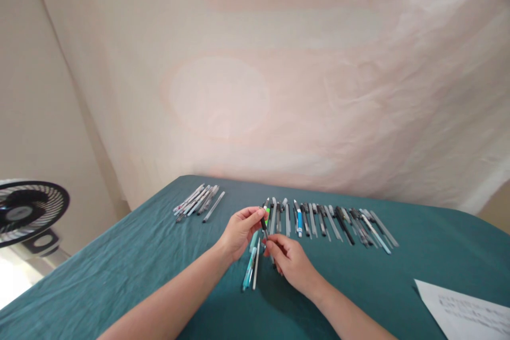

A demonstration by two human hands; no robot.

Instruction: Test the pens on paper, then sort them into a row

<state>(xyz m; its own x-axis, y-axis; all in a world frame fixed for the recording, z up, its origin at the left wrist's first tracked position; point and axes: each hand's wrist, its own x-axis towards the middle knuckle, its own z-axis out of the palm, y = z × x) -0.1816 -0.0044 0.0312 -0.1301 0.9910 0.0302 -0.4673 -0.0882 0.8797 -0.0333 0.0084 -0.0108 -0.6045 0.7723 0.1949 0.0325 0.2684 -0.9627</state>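
Note:
My left hand (242, 231) and my right hand (290, 259) meet above the middle of the table. Between them is a slim pen with a dark cap or end (263, 223), tilted. The fingertips of my left hand pinch its dark upper end, and those of my right hand close on its lower part, which they partly hide. Just below, a teal pen (249, 270) and a thin white stick-like pen or refill (256, 266) lie side by side on the cloth. A pen with a green band (266, 216) lies behind my left fingertips.
Many pens lie in a row to the right, among them a blue-and-white pen (299, 220) and a pale blue one (376, 234). A bundle of pens (199, 201) rests at the back left. Written paper (462, 308) lies front right. A black fan (30, 212) stands left.

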